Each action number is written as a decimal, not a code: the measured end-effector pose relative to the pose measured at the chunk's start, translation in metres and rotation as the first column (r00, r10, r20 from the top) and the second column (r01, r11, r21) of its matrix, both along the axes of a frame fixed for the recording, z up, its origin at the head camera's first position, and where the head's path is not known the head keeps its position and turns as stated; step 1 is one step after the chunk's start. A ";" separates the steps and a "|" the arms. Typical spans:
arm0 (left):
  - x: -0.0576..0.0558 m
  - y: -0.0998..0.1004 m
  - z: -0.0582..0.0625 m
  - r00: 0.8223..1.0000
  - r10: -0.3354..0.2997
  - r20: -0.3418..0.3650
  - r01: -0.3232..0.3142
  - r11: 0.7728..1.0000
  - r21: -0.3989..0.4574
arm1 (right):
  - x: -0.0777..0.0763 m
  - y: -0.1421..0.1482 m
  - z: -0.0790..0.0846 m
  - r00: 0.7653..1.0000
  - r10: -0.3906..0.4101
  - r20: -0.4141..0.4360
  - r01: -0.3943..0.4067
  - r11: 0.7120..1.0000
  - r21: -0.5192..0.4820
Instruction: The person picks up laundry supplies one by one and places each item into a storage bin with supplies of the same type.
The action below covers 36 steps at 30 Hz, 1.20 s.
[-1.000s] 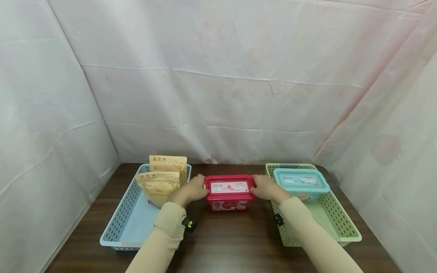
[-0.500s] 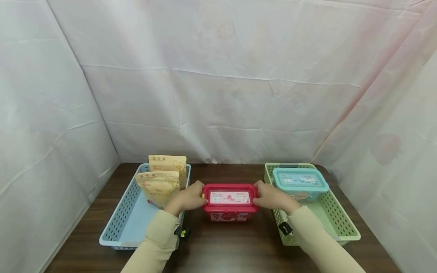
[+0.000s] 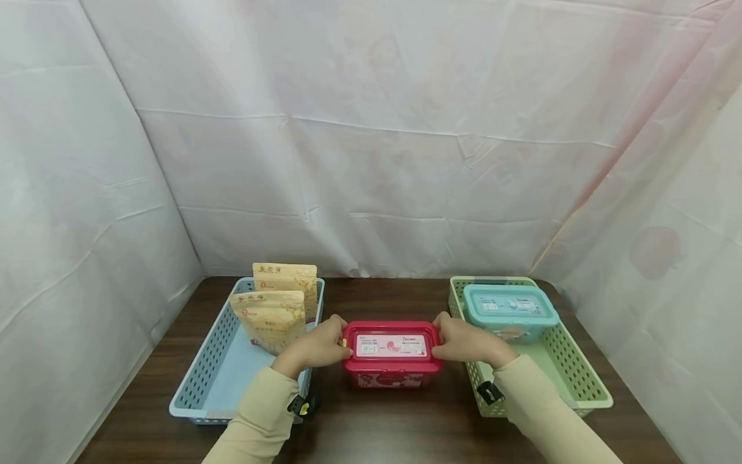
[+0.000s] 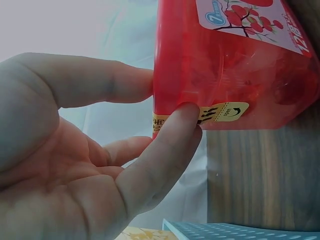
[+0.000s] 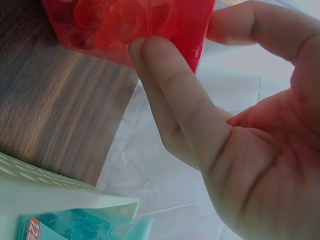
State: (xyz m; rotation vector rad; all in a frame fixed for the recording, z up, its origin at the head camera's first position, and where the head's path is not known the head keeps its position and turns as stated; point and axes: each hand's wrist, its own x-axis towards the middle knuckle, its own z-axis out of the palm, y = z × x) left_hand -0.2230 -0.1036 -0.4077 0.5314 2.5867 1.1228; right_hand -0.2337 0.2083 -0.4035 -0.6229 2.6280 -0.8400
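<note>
Between my hands is a red lidded plastic box [image 3: 391, 349] with a pale pink label on top. Its translucent wall [image 4: 240, 75] shows rounded red shapes inside. My left hand [image 3: 317, 345] grips the left end, with a digit at the lid and fingertips against the side below the rim, over a yellow sticker [image 4: 225, 112]. At the opposite end my right hand [image 3: 466, 340] holds it the same way, fingertips pressed on the side wall in the right wrist view. The box looks level; whether its base touches the dark wooden table [image 3: 382, 432] I cannot tell.
To the left, a light blue basket [image 3: 211, 361] holds two tan pouches [image 3: 269, 319] standing at its back. A green basket [image 3: 580, 367] on the right contains a turquoise lidded box [image 3: 510, 306]. Pale cloth [image 3: 371, 161] hangs behind and at both sides.
Both hands have brought the red box from the back of the table toward me, keeping their grip on its ends. The baskets and their contents stay in place.
</note>
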 end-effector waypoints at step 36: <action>0.002 -0.009 -0.026 0.880 0.086 0.468 -0.306 0.855 0.419 | 0.000 0.025 -0.016 0.900 0.047 0.434 0.153 0.897 -0.415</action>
